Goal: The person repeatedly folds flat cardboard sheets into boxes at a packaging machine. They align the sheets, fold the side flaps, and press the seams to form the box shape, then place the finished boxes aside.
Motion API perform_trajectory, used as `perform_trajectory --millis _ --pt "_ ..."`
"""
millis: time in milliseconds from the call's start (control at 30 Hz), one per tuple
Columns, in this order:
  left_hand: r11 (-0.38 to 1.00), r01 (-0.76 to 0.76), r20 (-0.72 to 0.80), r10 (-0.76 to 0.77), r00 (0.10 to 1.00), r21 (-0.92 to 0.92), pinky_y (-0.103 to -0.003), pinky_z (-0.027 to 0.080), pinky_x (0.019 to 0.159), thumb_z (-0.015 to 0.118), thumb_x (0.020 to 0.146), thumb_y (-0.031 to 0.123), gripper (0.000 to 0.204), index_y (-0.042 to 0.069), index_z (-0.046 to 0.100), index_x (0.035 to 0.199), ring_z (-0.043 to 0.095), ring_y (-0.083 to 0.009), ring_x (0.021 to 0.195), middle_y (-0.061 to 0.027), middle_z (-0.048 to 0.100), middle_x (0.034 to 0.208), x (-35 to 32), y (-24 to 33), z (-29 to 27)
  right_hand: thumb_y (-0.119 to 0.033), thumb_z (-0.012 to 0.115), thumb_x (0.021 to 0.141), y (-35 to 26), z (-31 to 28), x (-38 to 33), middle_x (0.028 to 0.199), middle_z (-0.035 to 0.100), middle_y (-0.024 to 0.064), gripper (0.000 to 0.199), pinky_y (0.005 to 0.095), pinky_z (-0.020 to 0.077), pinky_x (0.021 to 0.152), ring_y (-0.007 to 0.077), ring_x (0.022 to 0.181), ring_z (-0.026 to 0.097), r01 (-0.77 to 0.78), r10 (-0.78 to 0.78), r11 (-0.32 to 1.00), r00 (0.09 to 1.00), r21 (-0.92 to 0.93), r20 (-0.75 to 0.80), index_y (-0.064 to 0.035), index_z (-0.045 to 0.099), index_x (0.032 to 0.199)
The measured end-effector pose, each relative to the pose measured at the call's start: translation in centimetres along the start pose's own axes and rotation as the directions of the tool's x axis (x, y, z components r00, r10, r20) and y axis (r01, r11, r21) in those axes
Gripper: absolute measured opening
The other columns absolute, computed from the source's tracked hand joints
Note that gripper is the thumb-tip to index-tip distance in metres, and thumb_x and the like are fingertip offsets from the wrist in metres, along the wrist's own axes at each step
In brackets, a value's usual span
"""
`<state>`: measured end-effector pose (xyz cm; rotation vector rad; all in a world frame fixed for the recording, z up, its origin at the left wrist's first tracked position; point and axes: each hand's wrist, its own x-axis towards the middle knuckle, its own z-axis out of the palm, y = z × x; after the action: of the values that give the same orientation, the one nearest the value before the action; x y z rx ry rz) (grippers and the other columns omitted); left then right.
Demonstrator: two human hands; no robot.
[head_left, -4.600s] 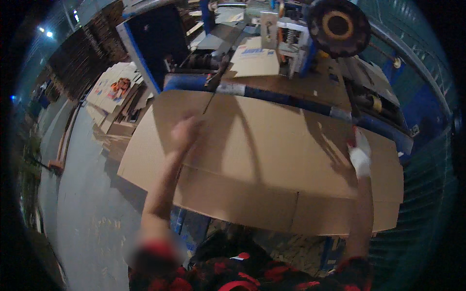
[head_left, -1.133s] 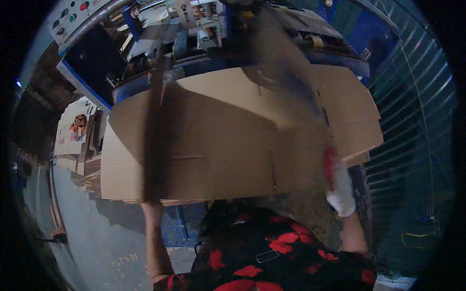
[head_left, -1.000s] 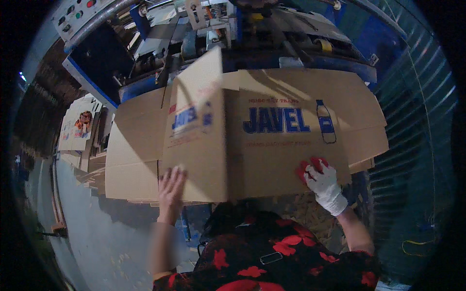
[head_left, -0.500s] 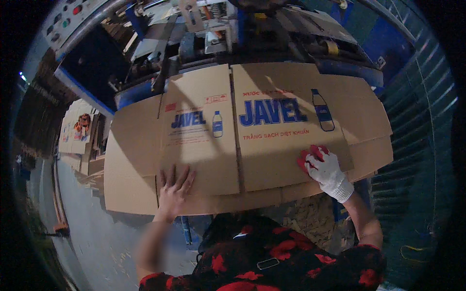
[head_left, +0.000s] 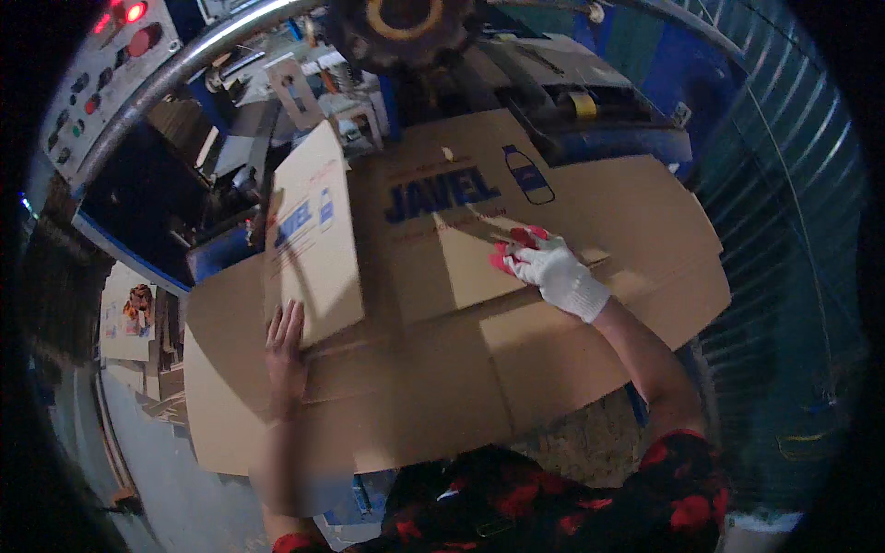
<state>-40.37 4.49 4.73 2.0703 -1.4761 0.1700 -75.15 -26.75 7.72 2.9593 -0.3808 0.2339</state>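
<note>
A printed brown cardboard sheet [head_left: 442,241] with blue and red printing and a bottle drawing lies before me at the machine's front. Its left printed panel [head_left: 318,244] stands tilted up from the crease. My left hand [head_left: 286,334], bare, rests with straight fingers against that panel's lower left edge. My right hand [head_left: 551,270], in a white knit glove with red fingertips, lies on the right printed panel's near edge, fingers apart. Plain brown cardboard [head_left: 424,387] spreads under and around the printed panels; whether it is one piece with them I cannot tell.
Beyond the cardboard stands a blue machine [head_left: 618,143] with a dark toothed wheel [head_left: 401,32] above and a metal rail [head_left: 207,60]. A control panel [head_left: 101,78] with lit red lamps is at far left. Stacked cardboard [head_left: 129,341] stands left; a corrugated green wall [head_left: 784,184] is at right.
The printed panels have slid forward and left, and the left one has tilted up. Both hands have shifted left, the right also forward. More plain cardboard shows in front. Red panel lamps now glow.
</note>
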Motion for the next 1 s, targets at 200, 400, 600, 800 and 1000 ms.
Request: perform_trajectory --millis 200,400,600,800,1000 --pt "0.932 -0.057 0.048 0.042 0.998 0.358 -0.046 0.036 0.103 0.051 0.082 0.009 0.064 0.017 0.034 0.142 0.037 -0.0357 0.128 -0.0138 0.045 0.135 10.4 -4.0 6.2 -0.006 0.049 0.081 7.7 4.8 7.4 0.122 0.058 0.007 0.044 0.0435 0.0436 0.093 0.0304 0.11 0.055 -0.046 0.098 0.975 0.968 0.219 -0.231 -0.0198 0.056 0.123" --pt "0.83 0.361 -0.164 -0.322 0.933 0.426 -0.063 0.031 0.09 0.034 0.096 0.029 0.045 0.02 0.035 0.141 0.047 -0.0375 0.113 -0.017 0.054 0.121 13.5 -4.7 8.3 -0.011 0.047 0.089 3.7 1.8 14.6 0.103 0.062 0.011 0.032 0.0376 0.0538 0.069 0.0284 0.087 0.065 -0.413 0.454 0.778 0.891 -0.473 -0.031 -0.0107 0.056 0.12" --pt "0.946 0.097 -0.021 -0.095 0.995 0.31 -0.057 0.044 0.087 0.05 0.088 0.018 0.039 0.013 0.048 0.127 0.051 -0.034 0.107 -0.015 0.05 0.116 10.6 -1.9 8.2 -0.015 0.049 0.088 8.3 7.4 10.9 0.092 0.063 0.0129 0.025 0.039 0.0525 0.062 0.0303 0.079 0.065 -0.549 0.529 0.833 0.827 -0.068 -0.19 -0.0061 0.06 0.108" --pt "0.98 0.193 -0.124 -0.186 0.975 0.049 -0.061 0.034 0.098 0.054 0.086 0.02 0.053 0.016 0.037 0.137 0.044 -0.0311 0.122 -0.0144 0.043 0.131 14.3 -4.1 8.6 -0.017 0.054 0.084 15.3 12.1 13.2 0.109 0.061 0.0191 0.039 0.0415 0.0461 0.084 0.033 0.098 0.059 -0.297 0.233 0.856 0.952 -0.424 -0.196 -0.0092 0.056 0.122" --pt "0.934 0.277 0.16 -0.316 0.935 0.225 -0.051 0.038 0.097 0.055 0.086 0.031 0.047 0.018 0.048 0.131 0.053 -0.0294 0.115 -0.0086 0.057 0.121 6.6 -3.5 2.4 -0.013 0.06 0.083 5.4 6.8 9.1 0.123 0.055 0.0179 0.051 0.0381 0.0405 0.097 0.0354 0.112 0.051 -0.293 0.324 0.93 0.939 0.223 -0.118 -0.0054 0.048 0.132"
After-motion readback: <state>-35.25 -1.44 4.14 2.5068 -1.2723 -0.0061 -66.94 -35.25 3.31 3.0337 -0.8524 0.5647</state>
